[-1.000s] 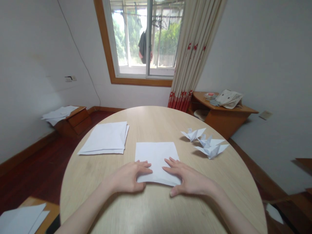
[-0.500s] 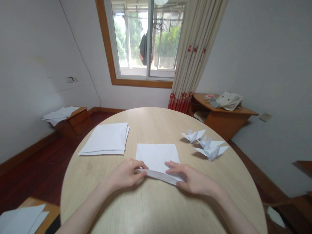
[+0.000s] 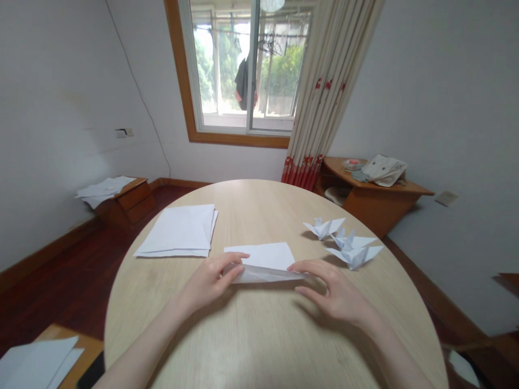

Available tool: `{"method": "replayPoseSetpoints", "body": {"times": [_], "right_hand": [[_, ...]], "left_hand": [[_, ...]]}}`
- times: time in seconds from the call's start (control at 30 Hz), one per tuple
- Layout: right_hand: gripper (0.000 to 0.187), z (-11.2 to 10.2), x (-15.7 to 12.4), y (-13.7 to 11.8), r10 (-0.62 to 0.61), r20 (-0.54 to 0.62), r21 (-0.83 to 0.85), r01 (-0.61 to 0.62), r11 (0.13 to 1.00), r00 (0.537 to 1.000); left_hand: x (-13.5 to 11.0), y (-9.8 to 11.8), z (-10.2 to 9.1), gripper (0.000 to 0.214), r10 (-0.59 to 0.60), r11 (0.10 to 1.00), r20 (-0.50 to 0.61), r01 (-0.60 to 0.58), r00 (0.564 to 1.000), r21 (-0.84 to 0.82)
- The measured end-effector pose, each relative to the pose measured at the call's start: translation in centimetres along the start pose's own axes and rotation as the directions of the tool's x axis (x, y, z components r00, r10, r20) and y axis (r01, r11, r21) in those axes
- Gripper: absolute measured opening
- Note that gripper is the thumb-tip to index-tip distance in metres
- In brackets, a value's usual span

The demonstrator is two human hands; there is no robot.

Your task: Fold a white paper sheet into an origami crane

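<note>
a round, pale wooden surface [image 3: 259, 346] fills the lower view. a stack of white paper [image 3: 178, 236] lies to the left of the sheet being folded. that white sheet [image 3: 265, 262] lies near the middle of the surface, its near edge lifted and turned over towards the far edge. the left hand [image 3: 211, 281] pinches the sheet's lifted left corner between thumb and fingers. the right hand [image 3: 334, 289] grips the lifted right corner with its fingertips, its other fingers loosely spread. three folded paper cranes [image 3: 344, 240] sit just to the right of the sheet.
</note>
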State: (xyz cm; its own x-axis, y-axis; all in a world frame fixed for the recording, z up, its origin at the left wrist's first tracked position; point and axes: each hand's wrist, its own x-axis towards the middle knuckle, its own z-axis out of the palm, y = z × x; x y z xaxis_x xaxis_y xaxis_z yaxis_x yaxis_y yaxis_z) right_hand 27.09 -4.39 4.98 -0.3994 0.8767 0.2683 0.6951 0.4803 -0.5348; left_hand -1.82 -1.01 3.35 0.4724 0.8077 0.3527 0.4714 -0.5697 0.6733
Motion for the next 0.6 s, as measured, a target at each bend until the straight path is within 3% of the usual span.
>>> {"method": "replayPoseSetpoints", "body": {"times": [0.27, 0.43, 0.6], "right_hand": [[0.024, 1.1, 0.4, 0.7, -0.091, -0.167, -0.039, 0.086, 0.996, 0.982], [0.029, 2.0, 0.7, 1.1, -0.160, -0.171, -0.176, 0.130, 0.976, 0.972], [0.037, 3.1, 0.9, 0.9, -0.255, -0.236, -0.385, 0.151, 0.910, 0.938]], "left_hand": [[0.3, -0.3, 0.2, 0.022, -0.032, 0.999, -0.095, 0.034, 0.995, 0.021], [0.4, -0.4, 0.3, 0.019, 0.091, 0.984, -0.119, -0.071, 0.989, 0.166], [0.5, -0.6, 0.9, 0.026, 0.255, 0.908, -0.124, -0.193, 0.959, 0.372]]}}
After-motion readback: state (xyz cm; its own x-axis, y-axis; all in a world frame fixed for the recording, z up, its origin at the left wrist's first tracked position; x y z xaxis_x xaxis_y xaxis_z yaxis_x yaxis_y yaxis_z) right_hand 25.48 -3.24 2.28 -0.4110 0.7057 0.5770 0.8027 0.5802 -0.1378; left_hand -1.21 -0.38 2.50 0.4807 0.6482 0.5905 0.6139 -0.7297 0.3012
